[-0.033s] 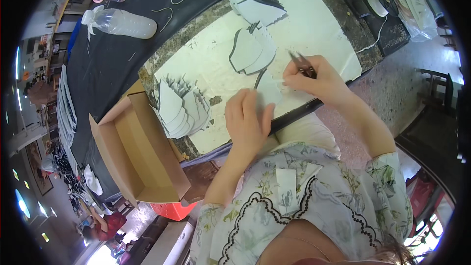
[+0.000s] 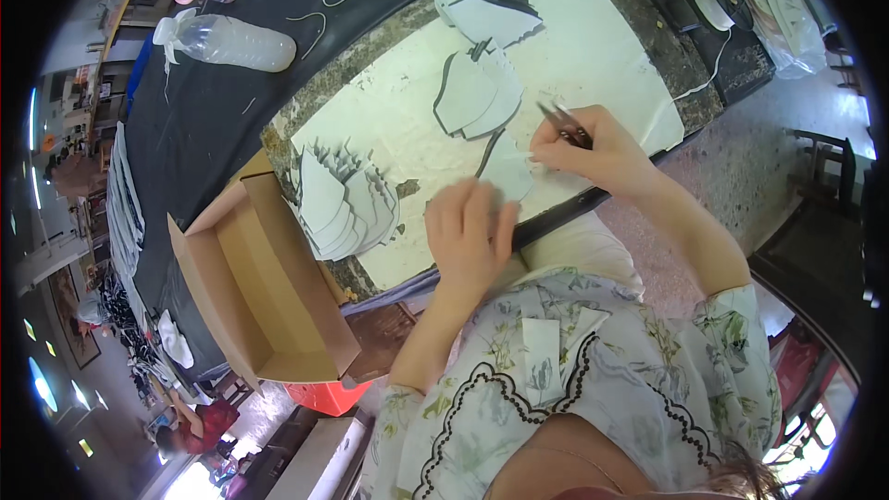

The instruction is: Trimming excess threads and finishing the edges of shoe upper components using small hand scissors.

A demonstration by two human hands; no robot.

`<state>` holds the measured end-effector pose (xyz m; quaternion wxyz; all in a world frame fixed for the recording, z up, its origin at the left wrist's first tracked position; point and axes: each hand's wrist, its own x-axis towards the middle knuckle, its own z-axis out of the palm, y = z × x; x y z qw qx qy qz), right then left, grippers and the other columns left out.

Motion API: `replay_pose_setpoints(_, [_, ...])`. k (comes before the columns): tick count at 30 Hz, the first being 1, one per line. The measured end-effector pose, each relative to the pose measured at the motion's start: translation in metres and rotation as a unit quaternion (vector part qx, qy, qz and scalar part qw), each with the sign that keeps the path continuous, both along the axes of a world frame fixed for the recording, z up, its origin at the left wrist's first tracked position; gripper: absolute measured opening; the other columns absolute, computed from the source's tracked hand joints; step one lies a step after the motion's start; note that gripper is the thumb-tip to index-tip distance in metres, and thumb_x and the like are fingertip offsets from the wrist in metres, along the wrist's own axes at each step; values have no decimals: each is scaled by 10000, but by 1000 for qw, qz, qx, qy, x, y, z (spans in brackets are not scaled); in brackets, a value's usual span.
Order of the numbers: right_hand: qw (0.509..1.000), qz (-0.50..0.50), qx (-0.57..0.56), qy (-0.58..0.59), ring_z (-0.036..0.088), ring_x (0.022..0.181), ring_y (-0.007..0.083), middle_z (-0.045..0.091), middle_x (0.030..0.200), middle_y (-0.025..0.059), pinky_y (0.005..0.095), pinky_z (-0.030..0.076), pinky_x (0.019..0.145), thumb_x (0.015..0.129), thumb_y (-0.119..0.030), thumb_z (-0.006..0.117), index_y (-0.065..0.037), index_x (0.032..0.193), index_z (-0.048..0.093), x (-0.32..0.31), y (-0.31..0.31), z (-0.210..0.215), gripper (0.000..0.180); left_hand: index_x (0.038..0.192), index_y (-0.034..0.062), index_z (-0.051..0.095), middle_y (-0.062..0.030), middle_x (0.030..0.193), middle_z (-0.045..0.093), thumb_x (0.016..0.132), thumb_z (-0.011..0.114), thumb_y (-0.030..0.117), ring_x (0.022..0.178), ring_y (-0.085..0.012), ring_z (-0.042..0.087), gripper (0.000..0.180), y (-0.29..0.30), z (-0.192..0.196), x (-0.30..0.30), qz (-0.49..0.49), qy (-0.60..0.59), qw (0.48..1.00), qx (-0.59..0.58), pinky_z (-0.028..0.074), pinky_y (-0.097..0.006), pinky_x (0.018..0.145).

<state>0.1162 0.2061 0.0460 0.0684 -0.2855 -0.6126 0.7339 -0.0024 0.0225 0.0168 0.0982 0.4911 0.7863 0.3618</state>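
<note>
Head view: what do we find at the far left?

A bottle [image 2: 231, 43] on the bench [image 2: 218, 139], well apart from the work, perhaps so a spill stays away. Next comes the box [image 2: 250, 287], its mouth up, probably for easy reach.

And then?

The left stack [image 2: 343, 213], fanned, likely so we could lift one layer at a time. Beside it is our left hand [image 2: 472, 231]: fingers loosely spread, thumb apart, clasping nothing we can see. Blur stops us telling whether the tips press down.

What lies past it?

The middle pieces [image 2: 477, 97] and the far stack [image 2: 486, 14], set beyond our hands, perhaps to leave room. Nearer lies the piece [image 2: 509, 167], flat on the sheet [image 2: 597, 46] between both hands, handy to either.

And our right hand [image 2: 583, 143]?

Its fingers grasp a dark tool [image 2: 569, 128], prongs angled away from us, seemingly so the thumb side can work close to the piece. Rightmost, the spool [image 2: 722, 2] sits aside.
</note>
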Motion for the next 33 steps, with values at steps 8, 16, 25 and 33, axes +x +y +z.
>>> replay_pose_setpoints(8, [976,162,139,-49,540,624,112,611,661,64,283,434,590,830,-192,679,16,831,669,-53,-13,-7,208,1137,-3,635,-135,1171,620,777,750,146,1063,-312,582,406,-24,-19,11,-78,167,982,39,461,-425,891])
replay_pose_setpoints(16, [939,229,228,-114,573,616,206,618,680,158,334,462,617,762,-156,639,42,792,647,-63,-17,-21,200,1142,0,639,-136,1161,615,769,765,141,1057,-321,579,418,-29,-24,14,-56,148,986,52,455,-430,901])
replay_pose_setpoints(25, [933,241,246,-106,583,635,206,630,706,161,333,462,617,759,-156,639,57,812,638,-62,-15,-26,219,1139,-11,602,-158,1178,620,790,734,151,1058,-333,572,406,-26,-19,3,-12,127,990,67,455,-438,892])
replay_pose_setpoints(33, [910,269,294,-118,622,679,384,630,708,224,439,490,640,741,-145,610,52,736,640,-64,13,-9,199,1217,4,567,-131,1214,613,805,720,113,1068,-327,544,453,-24,-19,3,-20,126,991,27,400,-423,932])
